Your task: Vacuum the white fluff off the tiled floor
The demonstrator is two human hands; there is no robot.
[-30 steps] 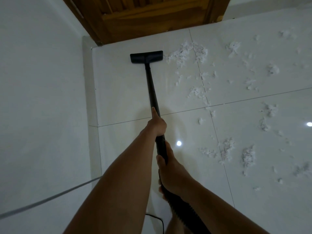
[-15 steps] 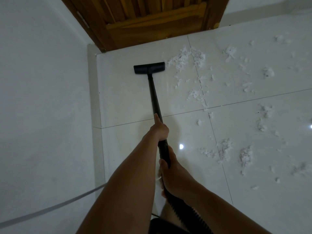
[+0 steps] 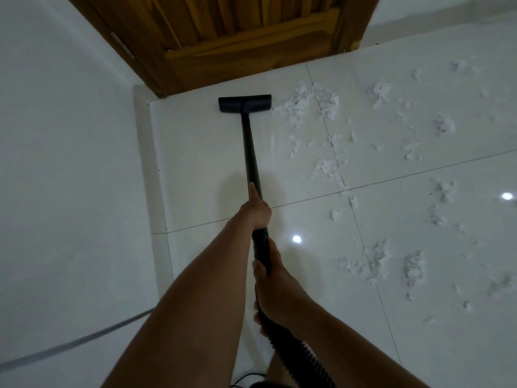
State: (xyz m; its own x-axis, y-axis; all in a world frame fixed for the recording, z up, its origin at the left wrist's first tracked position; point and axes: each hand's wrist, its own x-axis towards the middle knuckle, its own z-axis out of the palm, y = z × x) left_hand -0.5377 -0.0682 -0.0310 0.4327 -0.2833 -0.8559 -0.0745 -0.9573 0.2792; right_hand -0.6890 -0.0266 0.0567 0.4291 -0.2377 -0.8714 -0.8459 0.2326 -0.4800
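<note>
Left hand [image 3: 256, 210]: wrapped round black wand [image 3: 249, 152], one digit along it. Right hand [image 3: 275, 287]: gripping wand lower. Nozzle [image 3: 244, 103]: on tiled floor [image 3: 195, 163] near wooden door [image 3: 237, 37]. White fluff [image 3: 305, 105]: scattered right of nozzle.

text: none legible | labels: none | brands: none | numbers: none | signs: none
</note>
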